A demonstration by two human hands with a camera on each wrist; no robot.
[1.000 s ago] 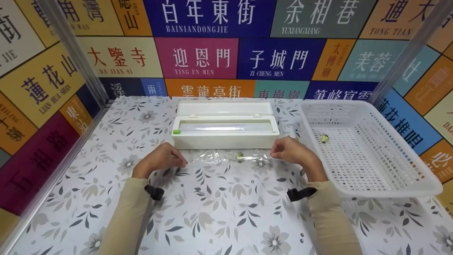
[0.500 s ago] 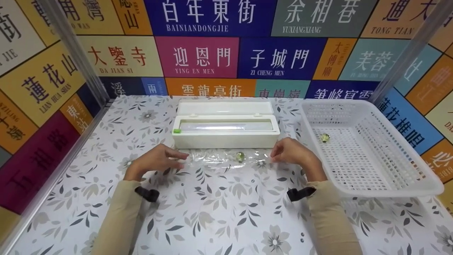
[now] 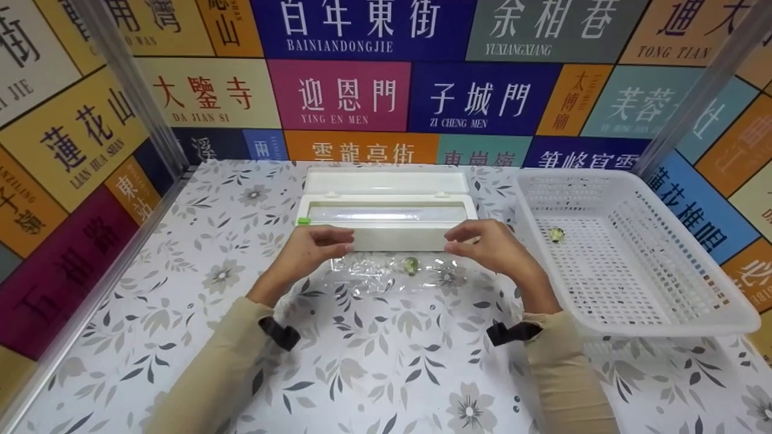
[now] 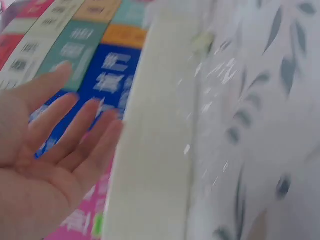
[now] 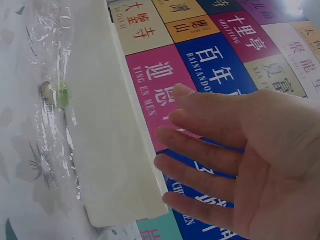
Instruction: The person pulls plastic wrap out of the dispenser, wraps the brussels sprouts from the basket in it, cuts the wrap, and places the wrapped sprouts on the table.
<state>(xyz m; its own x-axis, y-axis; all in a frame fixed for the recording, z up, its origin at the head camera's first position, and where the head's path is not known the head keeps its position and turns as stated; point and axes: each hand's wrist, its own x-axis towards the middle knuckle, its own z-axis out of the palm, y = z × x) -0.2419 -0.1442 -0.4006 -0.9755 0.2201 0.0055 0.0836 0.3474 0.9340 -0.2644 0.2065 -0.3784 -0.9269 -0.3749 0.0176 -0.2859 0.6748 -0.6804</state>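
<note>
A strip of crumpled clear plastic wrap lies on the table in front of a white wrap dispenser box. A small pale green piece, resembling a broccoli floret, is at the film, right of its middle. My left hand is at the left part of the box front, fingers extended and nothing in them. On the other side, my right hand is at the box's right front, its relaxed fingers parted from the thumb and holding nothing. Both wrist views show bare palms beside the box.
The dispenser lid stands raised at the back, with a film roll inside and a green slider at left. A white perforated basket on the right holds another small green piece. Sign-patterned panels enclose the table.
The left hand came off the film's left end and moved right and up to the box. The right hand let go of the right end and rose toward the box. The film stayed on the table.
</note>
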